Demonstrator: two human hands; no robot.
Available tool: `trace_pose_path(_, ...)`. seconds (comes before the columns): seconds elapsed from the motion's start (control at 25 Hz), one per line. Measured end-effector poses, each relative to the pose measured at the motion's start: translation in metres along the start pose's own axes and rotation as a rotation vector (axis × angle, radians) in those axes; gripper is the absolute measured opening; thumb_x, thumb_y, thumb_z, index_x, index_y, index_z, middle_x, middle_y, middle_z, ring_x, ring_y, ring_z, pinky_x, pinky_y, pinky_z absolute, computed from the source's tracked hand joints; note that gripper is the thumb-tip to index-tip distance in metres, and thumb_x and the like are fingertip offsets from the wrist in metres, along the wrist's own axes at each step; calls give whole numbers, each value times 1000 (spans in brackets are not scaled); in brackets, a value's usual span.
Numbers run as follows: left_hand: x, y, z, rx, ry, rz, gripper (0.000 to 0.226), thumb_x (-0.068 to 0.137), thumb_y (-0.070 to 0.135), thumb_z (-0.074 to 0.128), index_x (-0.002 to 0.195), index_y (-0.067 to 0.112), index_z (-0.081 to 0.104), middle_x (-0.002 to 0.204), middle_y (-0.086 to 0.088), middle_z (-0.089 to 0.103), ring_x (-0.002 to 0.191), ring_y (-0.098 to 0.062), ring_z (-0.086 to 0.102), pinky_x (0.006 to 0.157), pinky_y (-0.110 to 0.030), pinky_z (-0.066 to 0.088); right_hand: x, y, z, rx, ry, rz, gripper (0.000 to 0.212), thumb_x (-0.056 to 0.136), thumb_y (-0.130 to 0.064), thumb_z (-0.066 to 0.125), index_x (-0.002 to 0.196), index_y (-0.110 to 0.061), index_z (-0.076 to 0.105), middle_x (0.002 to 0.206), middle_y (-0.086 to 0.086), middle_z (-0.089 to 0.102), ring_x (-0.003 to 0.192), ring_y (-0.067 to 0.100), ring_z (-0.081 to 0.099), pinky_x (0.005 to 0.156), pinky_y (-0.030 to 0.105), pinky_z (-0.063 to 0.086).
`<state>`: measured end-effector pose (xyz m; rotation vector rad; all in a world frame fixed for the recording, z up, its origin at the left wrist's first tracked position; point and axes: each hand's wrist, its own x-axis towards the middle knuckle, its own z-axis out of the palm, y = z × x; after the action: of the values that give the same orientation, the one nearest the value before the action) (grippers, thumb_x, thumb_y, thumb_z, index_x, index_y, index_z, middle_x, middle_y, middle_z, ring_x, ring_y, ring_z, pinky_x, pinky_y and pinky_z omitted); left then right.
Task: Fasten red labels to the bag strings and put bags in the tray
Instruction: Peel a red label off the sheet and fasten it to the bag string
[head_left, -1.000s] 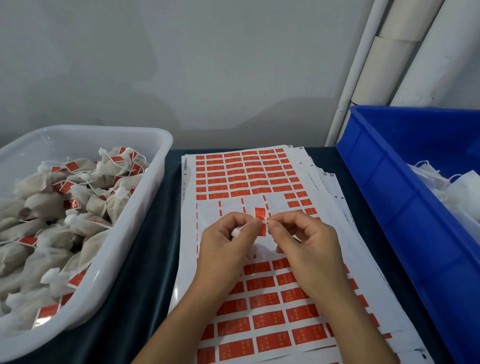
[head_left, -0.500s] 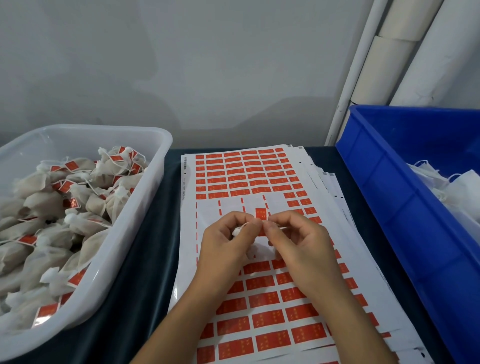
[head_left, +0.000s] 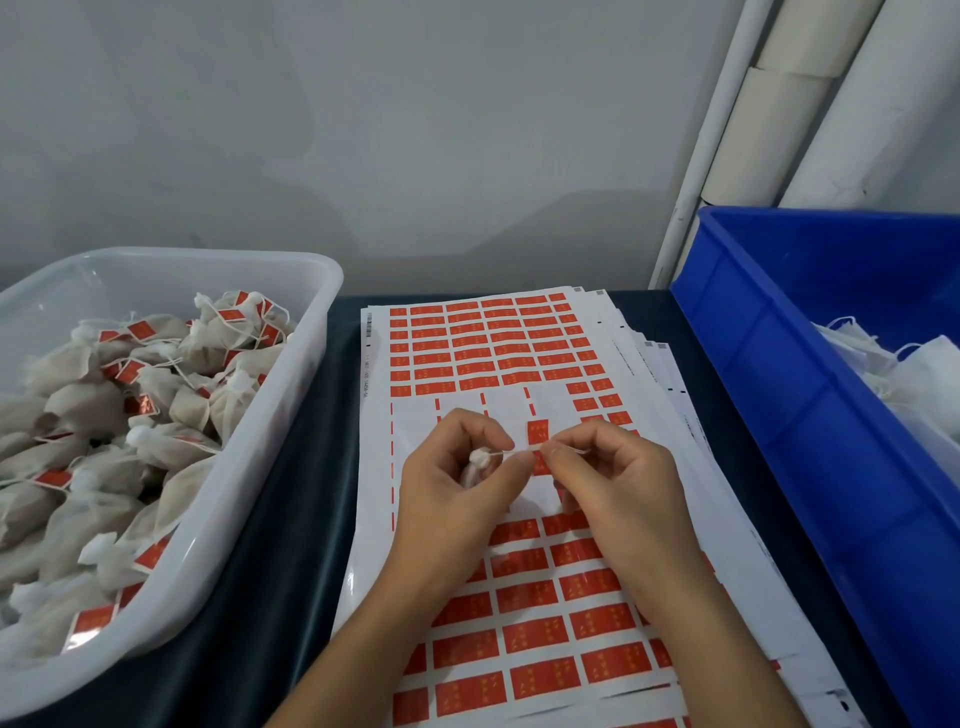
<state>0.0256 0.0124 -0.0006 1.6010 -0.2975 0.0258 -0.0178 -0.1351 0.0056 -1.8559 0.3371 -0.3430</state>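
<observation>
Now left hand (head_left: 457, 483) pinches bag (head_left: 477, 460) and string (head_left: 506, 453); right hand (head_left: 613, 483) pinches string and label (head_left: 537, 434); risk: label folds skewed, glue misses string; bag slips.

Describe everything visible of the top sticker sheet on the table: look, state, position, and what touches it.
The top sticker sheet is white glossy backing paper printed with rows of small red rectangular labels. It lies flat on a fanned stack of similar sheets, between the clear tray and the blue bin. A middle band is peeled bare, leaving thin red strips. A barcode runs along its left edge. The left hand and right hand work over it; contact cannot be told.
</observation>
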Motion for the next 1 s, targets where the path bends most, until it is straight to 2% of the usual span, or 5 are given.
trace_pose_path(0.12,-1,-1,2,38,0,46,8,87,44,80,90,43,73,90,14,74,86,-19,69,74,-23,61,0,-1,-3,-1,-30,-7,9,95,-34,70,88,-34,75,80,-18,72,81,3,68,73,25,60)
trace_pose_path(0.24,-1,-3,2,98,8,48,13,88,48,76,99,52,72,95,22,74,89,-13,69,74,-15,57,0,-1,-4,-2,-31,0,12,96,-39,66,89,-36,76,81,-21,73,83,0,68,74,24,59)
trace_pose_path(0.48,1,-7,3,196,35,0,17,81,56,70,97,56,71,82,30,67,81,0,66,68,-9,52,1,-2,-2,-166,33,-78,14,90,-56,58,88,-47,68,85,-33,68,95,-15,61,71,9,46)
trace_pose_path(0.64,1,-9,4,225,35,-10,12,87,48,78,96,52,71,82,26,68,76,-7,65,63,-10,53,1,-3,-2,-160,73,-125,20,84,-62,54,87,-48,67,94,-39,65,99,-16,58,60,0,45)
trace_pose_path(1.0,3,-9,3,187,-22,-70,7,88,48,78,92,53,74,76,13,71,79,-17,66,66,-15,57,2,-1,-3,-115,82,-117,26,84,-63,54,96,-45,69,94,-33,68,94,-7,66,65,5,48)
